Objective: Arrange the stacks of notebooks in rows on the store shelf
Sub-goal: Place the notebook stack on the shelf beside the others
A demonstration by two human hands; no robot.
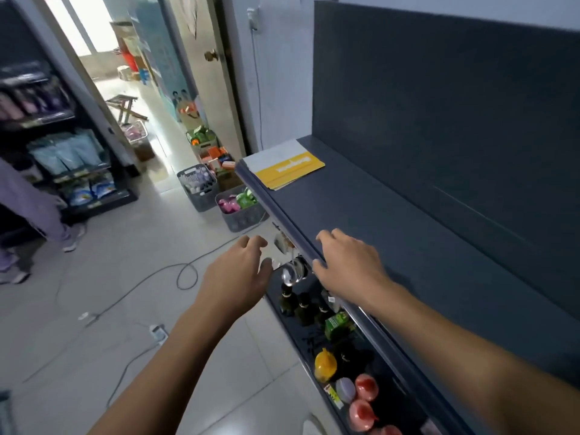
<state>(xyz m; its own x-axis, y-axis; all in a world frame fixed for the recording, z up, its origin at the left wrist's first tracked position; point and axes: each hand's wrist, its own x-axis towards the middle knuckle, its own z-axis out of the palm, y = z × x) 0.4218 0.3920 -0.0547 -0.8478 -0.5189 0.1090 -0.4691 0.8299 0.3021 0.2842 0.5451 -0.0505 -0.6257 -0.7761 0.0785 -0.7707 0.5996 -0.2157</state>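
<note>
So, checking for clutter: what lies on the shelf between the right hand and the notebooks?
Nothing: in the head view, bare shelf runs from the right hand to the notebooks.

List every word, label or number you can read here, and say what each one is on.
White lettering on the yellow band of the notebook stack on the top shelf: upside down from here and blurred, not readable.
Label on the green carton on the lower shelf: too small to read.
Yellow price tag on the lower shelf's edge: too blurred to read.
Nothing else legible.
</note>
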